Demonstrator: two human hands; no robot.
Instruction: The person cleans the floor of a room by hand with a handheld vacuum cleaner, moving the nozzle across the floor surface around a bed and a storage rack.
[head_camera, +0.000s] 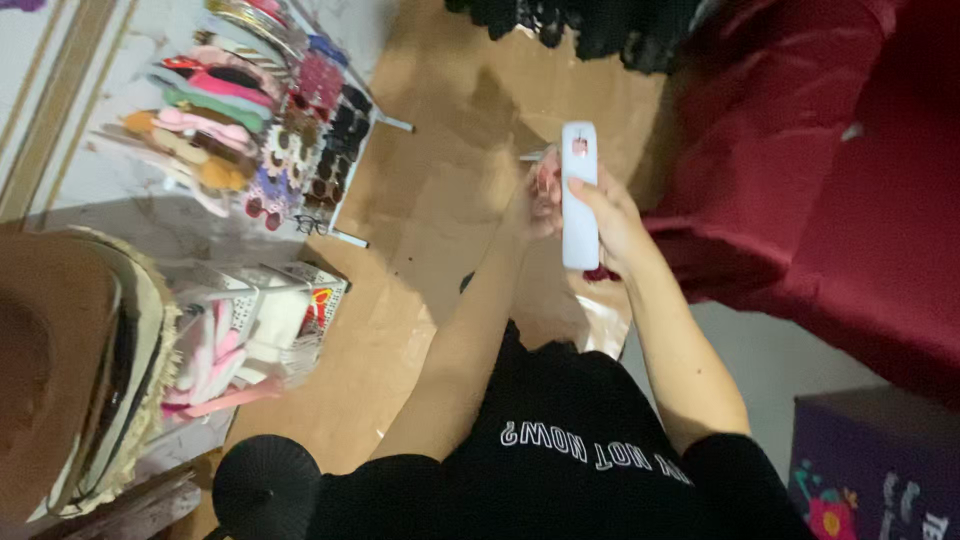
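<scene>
Gripping a long, slim white device (579, 195), both hands hold it upright.

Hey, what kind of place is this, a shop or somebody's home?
Probably a small shop or stall selling accessories. A display rack is packed with rows of sunglasses and coloured headbands, straw hats are stacked beside it, and a dark red garment hangs nearby. Brown card covers the floor.

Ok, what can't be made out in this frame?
All in the head view:
- Left hand: blurred and partly behind the white device. Whether it holds anything is unclear.
- Right hand: fingertips hidden behind the device.
- Straw hat: cut off by the left edge.
- Sunglasses rack: pieces too small for detail.
- Purple box: cut off at the bottom right corner.
</scene>
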